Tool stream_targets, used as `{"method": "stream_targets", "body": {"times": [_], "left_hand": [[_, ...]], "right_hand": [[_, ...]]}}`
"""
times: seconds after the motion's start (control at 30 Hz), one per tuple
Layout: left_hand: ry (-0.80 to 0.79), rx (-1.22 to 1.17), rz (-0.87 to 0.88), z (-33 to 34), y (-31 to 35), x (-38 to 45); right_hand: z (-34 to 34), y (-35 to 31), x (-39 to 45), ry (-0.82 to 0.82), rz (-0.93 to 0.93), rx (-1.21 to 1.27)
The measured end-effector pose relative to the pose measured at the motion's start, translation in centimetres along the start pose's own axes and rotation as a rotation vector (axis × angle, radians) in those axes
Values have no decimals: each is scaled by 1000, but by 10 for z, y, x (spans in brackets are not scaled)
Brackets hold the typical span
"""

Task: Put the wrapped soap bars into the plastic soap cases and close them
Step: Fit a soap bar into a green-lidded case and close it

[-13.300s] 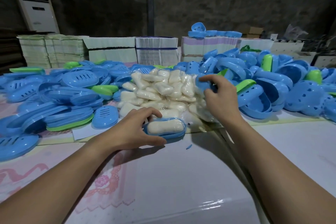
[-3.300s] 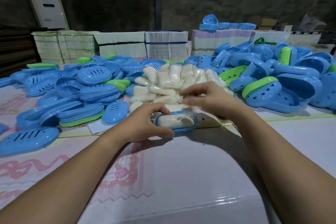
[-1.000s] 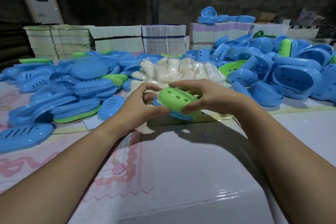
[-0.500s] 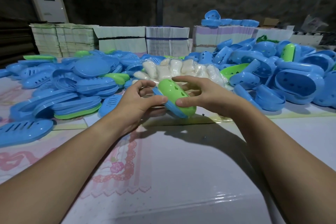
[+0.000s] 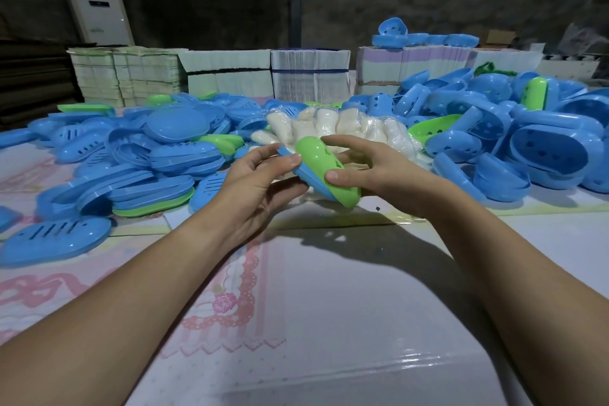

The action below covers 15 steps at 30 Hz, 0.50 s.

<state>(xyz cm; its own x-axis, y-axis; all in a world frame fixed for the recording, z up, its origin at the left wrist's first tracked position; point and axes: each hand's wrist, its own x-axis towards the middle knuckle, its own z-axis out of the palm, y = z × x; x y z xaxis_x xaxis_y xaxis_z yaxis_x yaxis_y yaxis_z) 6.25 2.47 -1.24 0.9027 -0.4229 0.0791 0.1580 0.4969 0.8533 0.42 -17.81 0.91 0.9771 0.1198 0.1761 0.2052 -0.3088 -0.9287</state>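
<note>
Both hands hold one soap case (image 5: pixel 321 171) above the table, tilted on its side, its green lid over a blue base. My left hand (image 5: pixel 260 181) grips the upper left end, thumb on the green lid. My right hand (image 5: pixel 372 168) grips the lower right side, thumb on the lid's edge. The soap inside is hidden. Behind the hands lies a heap of white wrapped soap bars (image 5: pixel 339 125).
Flat blue and green lids (image 5: pixel 131 171) are piled at the left, deep blue case halves (image 5: pixel 534 148) at the right. Stacks of folded cartons (image 5: pixel 309 76) line the back edge. A white standing air conditioner (image 5: pixel 94 0) is at the far left. A plastic-covered table (image 5: pixel 313 323) spreads in front.
The green-lidded case has tipped further onto its side and sunk slightly between both hands, which stay on it. The view has shifted a little.
</note>
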Motion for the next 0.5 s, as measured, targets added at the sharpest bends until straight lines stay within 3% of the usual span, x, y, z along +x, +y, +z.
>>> {"method": "stream_targets", "body": {"times": [0.5], "left_hand": [[-100, 64, -3, 5, -11, -4]], "right_hand": [[18, 1, -1, 92, -76, 96]]}}
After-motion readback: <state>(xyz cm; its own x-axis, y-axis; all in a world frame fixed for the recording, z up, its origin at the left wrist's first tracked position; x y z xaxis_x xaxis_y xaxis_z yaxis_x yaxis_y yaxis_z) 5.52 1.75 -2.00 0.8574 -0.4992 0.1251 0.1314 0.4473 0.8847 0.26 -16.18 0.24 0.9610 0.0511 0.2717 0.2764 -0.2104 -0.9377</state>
